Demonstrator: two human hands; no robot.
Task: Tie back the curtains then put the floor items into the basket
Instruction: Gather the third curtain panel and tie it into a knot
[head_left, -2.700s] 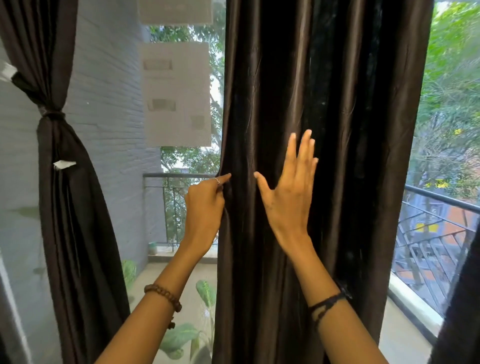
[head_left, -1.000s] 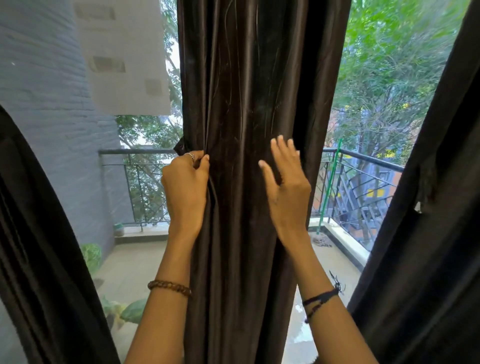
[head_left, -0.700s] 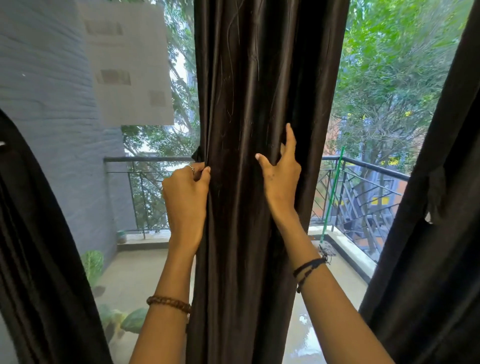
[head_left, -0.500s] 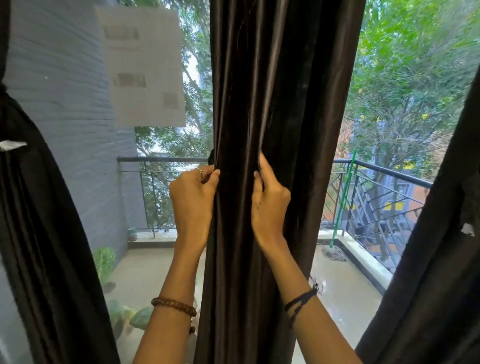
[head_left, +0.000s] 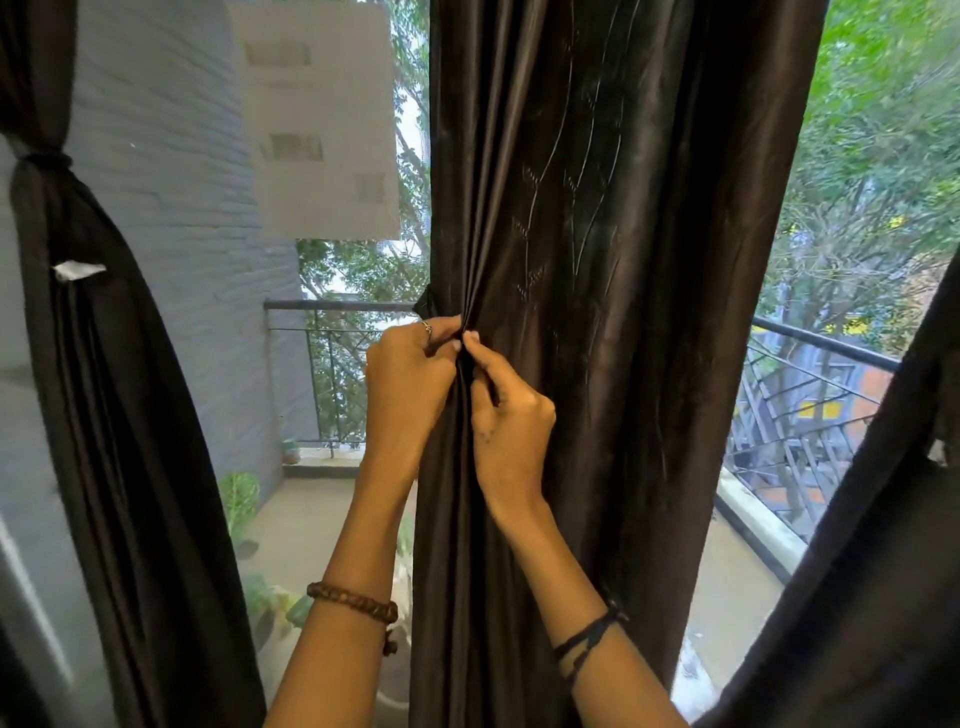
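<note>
Dark satin middle curtain (head_left: 597, 312) hangs vertical, dead ahead. Your left hand (head_left: 408, 387) and right hand (head_left: 506, 415) both pinch its left-edge folds, fingertips nearly touching. Bulk lies right of your fingers; gather from there. Left curtain (head_left: 93, 364) already tied.

Hands close together on the middle curtain

The right hand (head_left: 511, 421), earlier flat and spread against the middle curtain (head_left: 613, 260), has curled and slid left until its fingertips meet the left hand (head_left: 410, 384); both now pinch the same gathered fold. The view has swung, bringing the tied left curtain (head_left: 104, 415) back in.
</note>
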